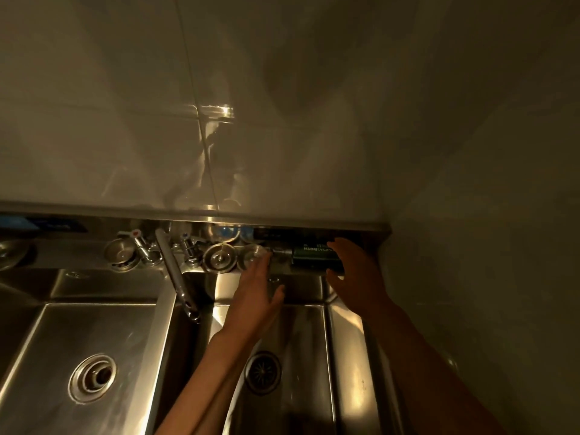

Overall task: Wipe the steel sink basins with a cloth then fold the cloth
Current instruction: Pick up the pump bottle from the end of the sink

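Note:
Two steel basins fill the lower view: the left basin [94, 324] and the right basin [301, 340], each with a round drain. My left hand [255, 288] reaches over the right basin to the back ledge, fingers straight, tips by a small dull greenish lump [279, 263] that may be the cloth; the dim light hides what it is. My right hand [353, 268] is spread at the right end of a dark green packet [314, 254] on the ledge, fingers above it and thumb below, not closed on it.
A swivel faucet spout [177, 274] slants over the divider between the basins, with two tap handles behind it. Three round steel plugs or strainers [218, 257] sit on the back ledge. A tiled wall rises behind, and a side wall closes in on the right.

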Demonstrator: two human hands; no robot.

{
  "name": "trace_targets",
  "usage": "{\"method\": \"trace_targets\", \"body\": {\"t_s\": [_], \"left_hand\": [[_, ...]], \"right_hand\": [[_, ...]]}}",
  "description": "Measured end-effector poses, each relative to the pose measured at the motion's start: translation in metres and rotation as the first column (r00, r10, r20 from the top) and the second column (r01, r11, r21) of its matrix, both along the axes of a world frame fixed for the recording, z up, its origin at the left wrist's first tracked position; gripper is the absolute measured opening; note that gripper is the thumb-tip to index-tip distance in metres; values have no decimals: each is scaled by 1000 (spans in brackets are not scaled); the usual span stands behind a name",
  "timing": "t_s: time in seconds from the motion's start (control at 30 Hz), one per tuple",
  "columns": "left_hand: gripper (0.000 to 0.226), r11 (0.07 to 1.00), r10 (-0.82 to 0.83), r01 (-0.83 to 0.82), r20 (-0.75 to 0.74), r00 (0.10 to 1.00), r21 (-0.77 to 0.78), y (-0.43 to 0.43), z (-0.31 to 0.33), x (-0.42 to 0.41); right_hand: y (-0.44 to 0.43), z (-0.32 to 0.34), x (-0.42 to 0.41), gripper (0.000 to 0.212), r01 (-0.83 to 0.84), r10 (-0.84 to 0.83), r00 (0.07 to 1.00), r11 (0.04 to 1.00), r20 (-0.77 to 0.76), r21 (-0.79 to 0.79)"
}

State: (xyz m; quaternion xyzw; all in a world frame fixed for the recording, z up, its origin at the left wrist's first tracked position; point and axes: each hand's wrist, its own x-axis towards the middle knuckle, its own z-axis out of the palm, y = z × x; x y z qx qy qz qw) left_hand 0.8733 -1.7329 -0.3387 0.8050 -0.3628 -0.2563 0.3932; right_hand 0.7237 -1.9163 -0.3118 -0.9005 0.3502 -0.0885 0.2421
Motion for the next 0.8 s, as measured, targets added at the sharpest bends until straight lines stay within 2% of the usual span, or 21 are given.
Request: {"method": "trace_targets", "body": {"t_s": [0.13,0.3,0.43,0.63,0.8], "left_hand": [[79,999,31,-30,-49,998,29,-18,-25,11],[78,996,3,-7,47,999,87,-37,-49,18],[75,998,17,-21,72,997,66,-50,-58,15],[76,997,42,-44,34,999,57,-55,-65,15],[75,998,49,-49,4,999,47,-58,-63,10]], "right_hand": [[-14,-15,6,64,-13,13,995,1000,-100,-2],[-25,-31,15,70,-47,28,977,995,-211,-84],[-34,-50,19,69,-28,-11,969,987,-246,-158],[-43,-79,22,67,-17,-21,967,989,-256,-145],[-38,-83,25,69,-26,-56,944,970,-325,-243]]}}
